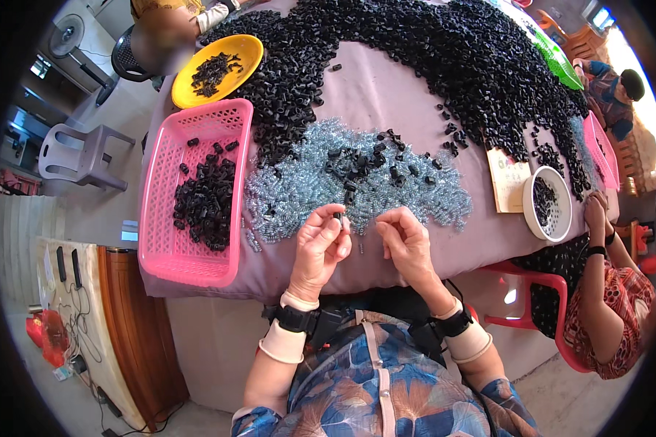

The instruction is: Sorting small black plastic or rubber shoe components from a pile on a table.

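Note:
My left hand point(319, 242) pinches a small black plastic piece point(337, 216) between thumb and fingers, in front of a heap of small clear-blue coil springs point(288, 200). To its right, my right hand point(411, 246) has thumb and forefinger pressed together; whatever they may hold is too small to make out. Several loose black pieces point(350, 195) lie on the springs just beyond my hands. Left of my left hand stands a pink plastic basket point(153, 218), with many black plastic pieces point(210, 207) inside.
A mauve cloth point(372, 80) covers the table, with a huge black heap point(430, 44) across its far side. A yellow plate point(248, 54) stands far left. At right are a white bowl point(528, 207), a booklet point(509, 182) and a seated person point(608, 313). Other people sit beyond.

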Available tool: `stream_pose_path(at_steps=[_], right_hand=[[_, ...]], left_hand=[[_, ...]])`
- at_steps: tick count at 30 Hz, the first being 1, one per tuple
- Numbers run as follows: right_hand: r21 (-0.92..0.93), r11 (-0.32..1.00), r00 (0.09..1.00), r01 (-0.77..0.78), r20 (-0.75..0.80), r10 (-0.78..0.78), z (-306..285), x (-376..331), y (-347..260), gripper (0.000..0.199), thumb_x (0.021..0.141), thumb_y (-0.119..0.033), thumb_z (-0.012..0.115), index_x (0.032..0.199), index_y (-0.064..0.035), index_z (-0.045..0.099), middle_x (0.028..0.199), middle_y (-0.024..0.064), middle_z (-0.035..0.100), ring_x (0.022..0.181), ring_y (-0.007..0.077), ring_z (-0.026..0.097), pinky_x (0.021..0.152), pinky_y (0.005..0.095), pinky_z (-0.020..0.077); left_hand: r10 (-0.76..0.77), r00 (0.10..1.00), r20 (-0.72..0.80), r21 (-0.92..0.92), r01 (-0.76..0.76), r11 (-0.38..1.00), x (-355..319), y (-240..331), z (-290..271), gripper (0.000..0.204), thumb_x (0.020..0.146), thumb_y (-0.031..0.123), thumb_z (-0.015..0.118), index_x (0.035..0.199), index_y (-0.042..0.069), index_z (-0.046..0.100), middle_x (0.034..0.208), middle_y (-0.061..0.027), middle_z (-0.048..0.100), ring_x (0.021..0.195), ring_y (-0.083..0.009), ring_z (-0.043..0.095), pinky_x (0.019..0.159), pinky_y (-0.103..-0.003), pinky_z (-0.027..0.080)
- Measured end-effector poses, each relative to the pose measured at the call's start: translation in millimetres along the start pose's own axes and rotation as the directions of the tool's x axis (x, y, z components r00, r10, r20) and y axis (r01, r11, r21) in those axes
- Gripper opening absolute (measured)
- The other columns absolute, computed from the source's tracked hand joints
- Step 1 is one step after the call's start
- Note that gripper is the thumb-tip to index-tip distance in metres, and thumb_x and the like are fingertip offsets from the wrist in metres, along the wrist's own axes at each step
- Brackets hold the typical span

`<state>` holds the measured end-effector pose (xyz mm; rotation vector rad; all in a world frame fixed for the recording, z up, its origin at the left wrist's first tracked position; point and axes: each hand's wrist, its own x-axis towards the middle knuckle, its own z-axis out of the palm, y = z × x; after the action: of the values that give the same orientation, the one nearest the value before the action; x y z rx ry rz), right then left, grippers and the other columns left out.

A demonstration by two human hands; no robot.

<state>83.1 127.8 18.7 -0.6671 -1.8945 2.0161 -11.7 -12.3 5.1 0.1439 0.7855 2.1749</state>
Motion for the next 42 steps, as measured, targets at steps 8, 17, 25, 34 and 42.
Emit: stream_pose_path(at_steps=[8, 17, 25, 34, 42], right_hand=[[-0.520, 0.732, 0.898, 0.439, 0.248, -0.363, 12, -11, -6, 0.010, 0.076, -0.006, 0.065, 0.084, -0.0044, 0.059, 0.079, 0.0110, 0.054, 0.072, 0.0288, 0.057, 0.060, 0.0346, 0.0467], [-0.737, 0.412, 0.839, 0.536, 0.411, -0.356, 20, -19, -4, 0.011, 0.076, -0.005, 0.056, 0.084, -0.0034, 0.049, 0.080, 0.0120, 0.045, 0.076, 0.0279, 0.052, 0.061, 0.0377, 0.0466], [-0.566, 0.594, 0.814, 0.571, 0.300, -0.497, 3, -9, -1, 0.018, 0.076, 0.002, 0.057, 0.093, -0.0035, 0.053, 0.082, 0.0136, 0.050, 0.075, 0.0301, 0.054, 0.061, 0.0371, 0.0456], [-0.367, 0.875, 0.904, 0.317, -0.163, -0.396, -19, -5, 9, 0.009, 0.082, 0.003, 0.058, 0.088, -0.0014, 0.052, 0.074, 0.0062, 0.052, 0.062, 0.0133, 0.051, 0.059, 0.0257, 0.0437], [-0.293, 0.928, 0.935, 0.228, -0.201, -0.293, -20, -3, 18, 0.012, 0.081, 0.004, 0.058, 0.091, -0.0005, 0.054, 0.076, 0.0089, 0.054, 0.064, 0.0174, 0.054, 0.060, 0.0278, 0.0448]], left_hand=[[0.255, 0.948, -0.193, 0.259, -0.202, 0.945, -17, 44, 17, 0.020, 0.092, 0.013, 0.054, 0.109, 0.005, 0.056, 0.073, -0.0027, 0.056, 0.049, -0.0069, 0.045, 0.044, -0.018, 0.035], [0.731, 0.591, -0.340, 0.781, -0.256, 0.570, -33, 124, 16, 0.034, 0.092, 0.017, 0.056, 0.122, 0.004, 0.046, 0.073, -0.0022, 0.053, 0.046, -0.0024, 0.040, 0.038, -0.016, 0.027], [0.473, 0.878, -0.072, 0.914, -0.132, 0.384, -7, 63, 30, 0.018, 0.088, 0.003, 0.055, 0.104, 0.005, 0.060, 0.074, 0.0028, 0.055, 0.054, -0.0005, 0.042, 0.046, -0.016, 0.035], [0.381, 0.878, 0.290, 0.942, -0.332, 0.048, 64, -18, 61, 0.022, 0.076, 0.004, 0.066, 0.098, 0.005, 0.062, 0.076, -0.0064, 0.059, 0.058, -0.0152, 0.055, 0.052, -0.028, 0.044], [0.303, 0.896, 0.323, 0.935, -0.254, -0.246, 84, -34, 68, 0.019, 0.075, 0.015, 0.067, 0.092, 0.008, 0.061, 0.079, -0.0081, 0.059, 0.067, -0.0281, 0.060, 0.060, -0.038, 0.049]])
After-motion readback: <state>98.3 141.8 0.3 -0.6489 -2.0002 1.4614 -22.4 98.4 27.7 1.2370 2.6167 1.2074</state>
